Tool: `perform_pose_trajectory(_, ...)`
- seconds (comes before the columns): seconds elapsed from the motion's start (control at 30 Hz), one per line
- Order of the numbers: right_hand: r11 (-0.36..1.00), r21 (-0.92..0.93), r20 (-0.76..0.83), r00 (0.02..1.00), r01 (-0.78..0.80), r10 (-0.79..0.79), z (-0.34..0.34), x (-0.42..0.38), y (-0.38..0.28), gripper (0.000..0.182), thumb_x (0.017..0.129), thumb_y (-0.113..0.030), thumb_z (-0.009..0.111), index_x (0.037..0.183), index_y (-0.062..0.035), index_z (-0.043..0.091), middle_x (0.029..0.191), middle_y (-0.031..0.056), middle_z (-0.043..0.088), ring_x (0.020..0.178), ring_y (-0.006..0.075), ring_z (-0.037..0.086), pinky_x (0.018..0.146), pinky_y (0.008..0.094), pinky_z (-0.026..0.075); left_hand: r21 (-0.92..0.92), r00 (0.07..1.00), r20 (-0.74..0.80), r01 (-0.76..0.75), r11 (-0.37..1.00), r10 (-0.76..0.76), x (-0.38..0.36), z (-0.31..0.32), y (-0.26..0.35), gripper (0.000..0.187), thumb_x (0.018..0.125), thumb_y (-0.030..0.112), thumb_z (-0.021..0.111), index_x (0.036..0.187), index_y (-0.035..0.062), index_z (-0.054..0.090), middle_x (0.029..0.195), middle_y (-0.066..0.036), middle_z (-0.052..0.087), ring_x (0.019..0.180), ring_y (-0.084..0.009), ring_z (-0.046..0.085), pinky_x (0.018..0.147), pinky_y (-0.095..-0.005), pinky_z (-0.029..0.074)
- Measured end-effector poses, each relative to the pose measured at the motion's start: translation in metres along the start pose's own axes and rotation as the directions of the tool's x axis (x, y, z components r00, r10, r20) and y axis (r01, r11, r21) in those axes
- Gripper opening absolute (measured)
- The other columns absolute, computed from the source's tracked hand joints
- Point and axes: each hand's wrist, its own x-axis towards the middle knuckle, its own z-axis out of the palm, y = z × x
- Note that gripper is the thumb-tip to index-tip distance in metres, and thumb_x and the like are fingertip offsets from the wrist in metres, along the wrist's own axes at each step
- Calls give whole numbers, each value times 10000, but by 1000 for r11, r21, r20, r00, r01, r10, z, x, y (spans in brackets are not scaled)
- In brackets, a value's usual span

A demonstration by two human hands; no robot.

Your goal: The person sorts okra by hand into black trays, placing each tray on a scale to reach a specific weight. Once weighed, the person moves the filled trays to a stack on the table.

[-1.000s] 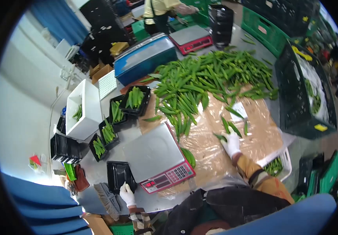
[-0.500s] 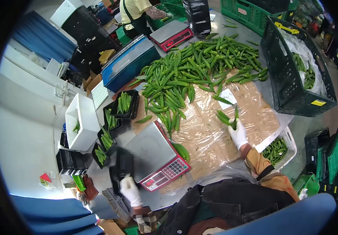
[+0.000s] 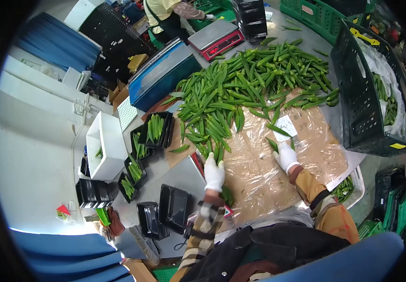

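My left hand (image 3: pixel 214 175), in a white glove, is at the near edge of the heap of okra (image 3: pixel 254 75), thumb and fingers apart, holding nothing that I can see. Beneath that forearm is the red scale (image 3: pixel 191 171), mostly covered by the arm. A black plastic tray (image 3: pixel 174 207) sits on the scale's plate, nothing visible inside. Another black tray (image 3: pixel 151 221) stands to its left. Over the film-covered cardboard (image 3: pixel 254 174), my right hand (image 3: pixel 286 158), also gloved, is closed around a few okra pods (image 3: pixel 272 144) that stick out past its fingers.
Okra-filled black trays (image 3: pixel 155 128) line the left side, near a white foam box (image 3: pixel 106 145). A dark green crate (image 3: pixel 360 113) stands at right, with a white basket (image 3: pixel 357 188) of okra below. Across the table are a second scale (image 3: pixel 217 40) and a co-worker (image 3: pixel 165 16).
My left hand has let go of the black tray, now on the scale, and moved right and up to the okra. My right hand still holds pods, turned slightly. The view has shifted a little.
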Motion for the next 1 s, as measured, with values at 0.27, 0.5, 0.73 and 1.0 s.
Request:
perform_pose_trajectory(0.27, 894, 376, -199, 921, -243, 334, -42, 104, 11, 298, 826, -174, 694, 1069, -6, 655, 962, 225, 689, 924, 393, 656, 810, 441, 515, 595, 949, 135, 151, 790, -283, 57, 56, 19, 396, 722, 241, 755, 1014, 28, 594, 975, -138, 609, 975, -331, 601, 819, -407, 541)
perform_pose_trajectory(0.5, 829, 435, -49, 910, -351, 411, -21, 150, 7, 508, 705, -192, 769, 1124, 7, 562, 1008, 234, 677, 942, 393, 657, 811, 425, 524, -317, 924, -8, 360, 877, -382, 103, 52, -5, 419, 803, 139, 665, 1137, -70, 524, 1142, -312, 597, 1072, -454, 571, 914, -467, 463)
perform_pose_trajectory(0.73, 781, 605, -2, 980, -157, 198, -28, 133, -18, 440, 700, -153, 715, 1117, -51, 617, 918, 170, 705, 844, 336, 681, 785, 379, 533, -5, 848, -86, 525, 851, -523, 162, 79, 26, 623, 748, 235, 819, 1200, -20, 474, 1113, -269, 608, 1048, -410, 610, 905, -464, 502)
perform_pose_trajectory(1.0, 994, 84, -182, 980, -73, 87, -6, 183, -60, 603, 726, -214, 767, 1249, -66, 507, 1065, 149, 637, 1016, 334, 630, 828, 430, 537, 148, 807, 99, 567, 810, -582, 179, 64, 44, 864, 613, 393, 890, 1219, 19, 401, 1100, -220, 628, 1029, -370, 640, 861, -447, 542)
